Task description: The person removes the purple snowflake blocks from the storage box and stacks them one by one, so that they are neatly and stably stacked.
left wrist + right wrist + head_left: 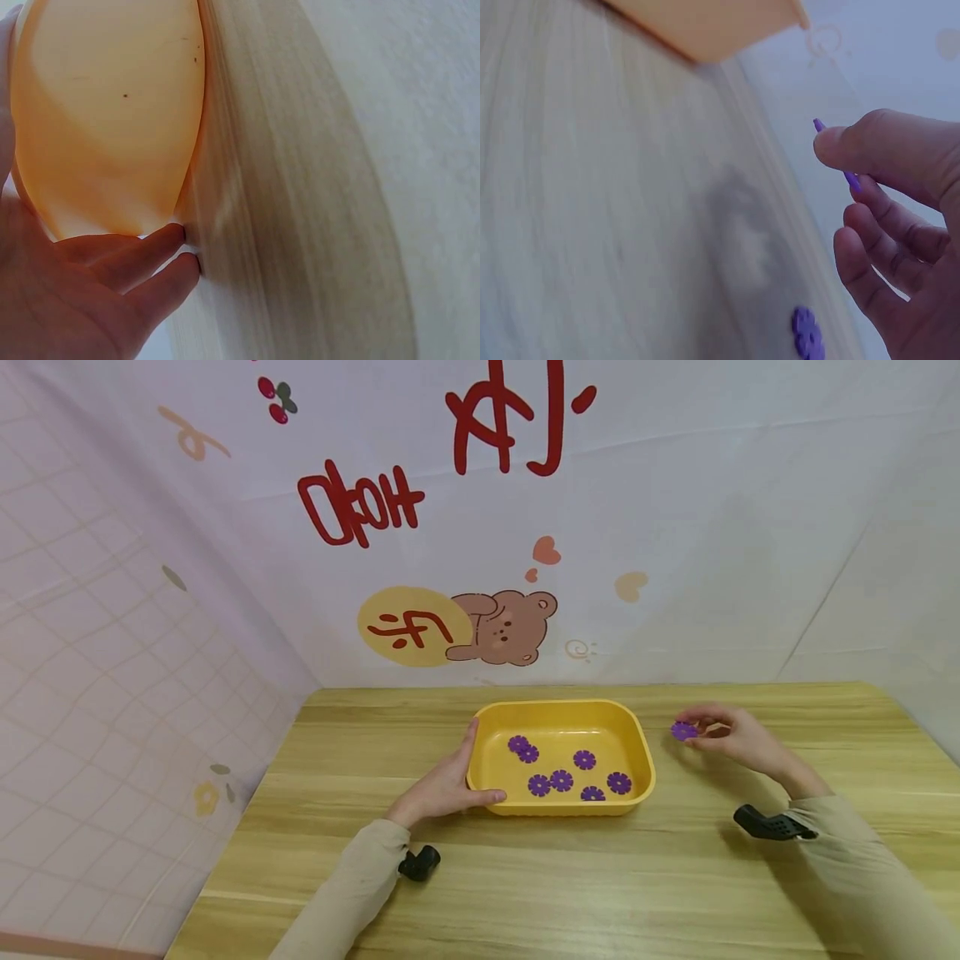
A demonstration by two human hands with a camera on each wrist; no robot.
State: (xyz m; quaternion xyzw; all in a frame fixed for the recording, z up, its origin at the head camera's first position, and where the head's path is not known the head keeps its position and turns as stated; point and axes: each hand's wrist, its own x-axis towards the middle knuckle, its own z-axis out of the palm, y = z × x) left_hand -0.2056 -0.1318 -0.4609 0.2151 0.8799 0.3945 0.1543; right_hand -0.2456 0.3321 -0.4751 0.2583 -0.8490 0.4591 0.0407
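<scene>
Desk point(570, 885) with yellowish wood grain streaked from side to side; its far edge meets a white backdrop point(712, 635), and its far right corner is rounded. Printed on the backdrop are red characters point(555, 427), pinkish hearts point(547, 550) and a brown bear point(517, 647) holding a yellow circle point(408, 597). Grid-lined cloth point(75, 577) rises on the left.

Near the middle of the far edge sits a yellow basin point(566, 808). On its floor lie seven notched purple discs point(585, 760), two of them overlapping toward the basin's far left corner, one partly hidden by the near rim. The left hand point(446, 785) is clamped on the basin's left end, thumb over the rim's near left corner.

Right of the basin, toward the desk's far edge, the right hand point(731, 739) pinches another purple disc point(684, 731) between thumb and fingers, clear of the wood, its soft shadow point(739, 217) on the grain. Below it in the right wrist view is a blurred purple piece point(808, 334); whether one disc or several, I cannot tell.
</scene>
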